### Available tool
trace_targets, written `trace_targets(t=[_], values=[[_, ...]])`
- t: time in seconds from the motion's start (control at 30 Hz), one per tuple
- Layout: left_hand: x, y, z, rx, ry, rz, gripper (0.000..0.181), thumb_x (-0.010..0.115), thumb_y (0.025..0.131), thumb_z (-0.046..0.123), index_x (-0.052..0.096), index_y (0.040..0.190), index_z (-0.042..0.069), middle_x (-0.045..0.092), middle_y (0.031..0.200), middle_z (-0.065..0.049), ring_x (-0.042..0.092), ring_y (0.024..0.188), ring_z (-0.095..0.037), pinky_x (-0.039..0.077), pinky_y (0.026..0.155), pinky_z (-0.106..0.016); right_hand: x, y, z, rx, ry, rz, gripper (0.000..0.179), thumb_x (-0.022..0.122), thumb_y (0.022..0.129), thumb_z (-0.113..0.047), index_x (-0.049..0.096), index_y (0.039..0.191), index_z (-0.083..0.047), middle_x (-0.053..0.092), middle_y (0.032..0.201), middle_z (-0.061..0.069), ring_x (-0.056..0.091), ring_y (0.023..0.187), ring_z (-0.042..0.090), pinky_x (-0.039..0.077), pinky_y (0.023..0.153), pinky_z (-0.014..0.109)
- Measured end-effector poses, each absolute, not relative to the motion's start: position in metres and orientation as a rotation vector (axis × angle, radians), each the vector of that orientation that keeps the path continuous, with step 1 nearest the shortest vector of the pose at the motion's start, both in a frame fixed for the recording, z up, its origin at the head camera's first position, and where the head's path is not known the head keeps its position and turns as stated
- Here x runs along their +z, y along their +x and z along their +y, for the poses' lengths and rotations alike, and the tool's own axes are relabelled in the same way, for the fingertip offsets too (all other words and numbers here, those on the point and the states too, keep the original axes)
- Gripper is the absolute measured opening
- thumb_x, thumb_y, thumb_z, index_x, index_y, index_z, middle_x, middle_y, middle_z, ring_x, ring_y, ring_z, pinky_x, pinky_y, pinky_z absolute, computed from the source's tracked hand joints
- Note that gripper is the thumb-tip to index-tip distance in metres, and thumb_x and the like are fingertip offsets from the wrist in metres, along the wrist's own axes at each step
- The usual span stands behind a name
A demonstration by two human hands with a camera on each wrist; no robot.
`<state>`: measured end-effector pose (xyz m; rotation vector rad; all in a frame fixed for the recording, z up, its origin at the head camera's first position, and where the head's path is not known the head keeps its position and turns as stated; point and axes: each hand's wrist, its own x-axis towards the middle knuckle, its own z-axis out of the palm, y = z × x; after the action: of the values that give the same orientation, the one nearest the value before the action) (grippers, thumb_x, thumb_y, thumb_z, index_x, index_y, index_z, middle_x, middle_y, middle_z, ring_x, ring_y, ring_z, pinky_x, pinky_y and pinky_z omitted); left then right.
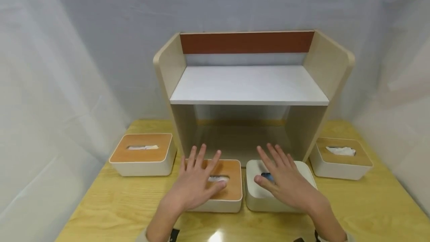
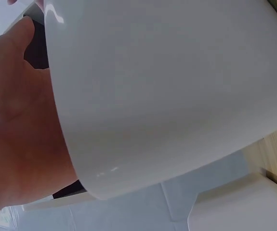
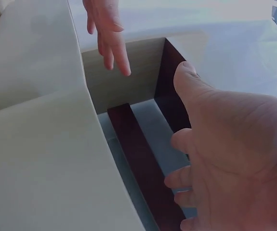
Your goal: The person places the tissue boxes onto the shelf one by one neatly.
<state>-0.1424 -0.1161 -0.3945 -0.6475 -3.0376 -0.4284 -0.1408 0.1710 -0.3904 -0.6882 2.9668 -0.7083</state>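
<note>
In the head view my left hand point(image 1: 196, 184) is spread over a white tissue box with an orange wood-look lid point(image 1: 231, 188); a bit of tissue shows in its slot beside the thumb. My right hand point(image 1: 285, 180) spreads its fingers over an all-white tissue box point(image 1: 256, 195), whose slot shows something blue. Both boxes stand side by side on the table, just in front of the shelf unit. Neither hand holds anything. The left wrist view has the white box wall point(image 2: 167, 96) large beside the palm. In the right wrist view both hands appear with straight, apart fingers.
A two-tier shelf unit point(image 1: 248, 85) with a white shelf and a red-brown back strip stands behind the boxes. Another orange-lidded tissue box point(image 1: 142, 167) is at its left, and a tan-lidded one point(image 1: 339, 169) at its right. The wooden table point(image 1: 134, 208) is backed by pale curtains point(image 1: 100, 29).
</note>
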Motion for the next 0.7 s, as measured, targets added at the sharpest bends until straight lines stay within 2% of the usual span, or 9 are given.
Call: trace_targets(t=[0.17, 0.43, 0.6, 0.7], values=[[-0.393, -0.143, -0.121, -0.457, -0.638, -3.04, 0.081, 0.043, 0.095, 0.068, 0.014, 0.161, 0.028, -0.001, 0.165, -0.019, -0.005, 0.15, -0.044, 0.008, 0.112, -0.073, -0.392, -0.141, 0.165, -0.808, -0.751, 2.947, 0.077, 0.047, 0.102, -0.05, 0.009, 0.161, -0.019, 0.005, 0.165, 0.018, -0.002, 0.151, 0.04, 0.005, 0.116, 0.067], [-0.388, -0.147, -0.129, -0.495, -0.604, -3.057, 0.083, 0.045, 0.095, 0.067, 0.013, 0.161, 0.028, -0.004, 0.165, -0.017, -0.003, 0.15, -0.043, 0.012, 0.113, -0.072, -0.392, -0.139, 0.146, -1.048, -0.876, 2.828, 0.075, 0.054, 0.102, -0.039, 0.014, 0.161, -0.018, 0.007, 0.166, 0.014, 0.004, 0.151, 0.04, 0.019, 0.113, 0.069], [-0.389, -0.147, -0.137, -0.573, -0.585, -3.088, 0.085, 0.048, 0.095, 0.064, 0.012, 0.161, 0.025, -0.003, 0.165, -0.019, 0.0, 0.149, -0.047, 0.014, 0.113, -0.072, -0.397, -0.133, 0.131, -1.261, -0.802, 2.65, 0.08, 0.06, 0.099, -0.036, 0.01, 0.161, -0.025, 0.001, 0.166, 0.009, 0.004, 0.151, 0.037, 0.02, 0.111, 0.071], [-0.388, -0.148, -0.144, -0.594, -0.577, -3.084, 0.086, 0.049, 0.095, 0.063, 0.009, 0.161, 0.024, -0.004, 0.165, -0.02, 0.001, 0.148, -0.05, 0.013, 0.113, -0.071, -0.401, -0.128, 0.122, -1.366, -0.766, 2.613, 0.083, 0.062, 0.098, -0.035, 0.01, 0.161, -0.023, 0.003, 0.166, 0.011, 0.006, 0.151, 0.038, 0.021, 0.11, 0.071]])
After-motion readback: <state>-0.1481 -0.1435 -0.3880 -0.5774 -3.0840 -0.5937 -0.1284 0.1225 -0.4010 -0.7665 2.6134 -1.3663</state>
